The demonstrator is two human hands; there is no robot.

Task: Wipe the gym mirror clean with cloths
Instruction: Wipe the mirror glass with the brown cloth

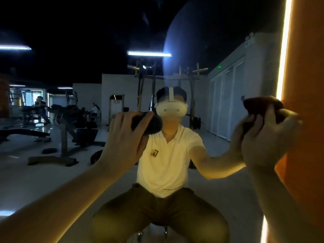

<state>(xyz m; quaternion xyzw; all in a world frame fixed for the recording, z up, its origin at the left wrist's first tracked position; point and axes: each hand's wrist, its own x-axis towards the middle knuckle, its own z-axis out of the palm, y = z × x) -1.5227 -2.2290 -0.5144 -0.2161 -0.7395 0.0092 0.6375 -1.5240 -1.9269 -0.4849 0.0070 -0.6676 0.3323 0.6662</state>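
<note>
Here left hand (122,139) grips dark cloth (150,125), right hand (268,141) reddish cloth (259,105).

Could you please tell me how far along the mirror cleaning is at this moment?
Done: hard to judge; the lower mirror looks clear. In hand: the left hand holds a dark cloth, the right hand a reddish cloth, against the glass. Left: a hazy arc higher up.

Dim gym: exercise machines (73,118) left of the left hand (122,142), ceiling tube light (149,53) above it; glowing strip (284,50) and orange wall (306,67) beside the right hand (266,137).
</note>
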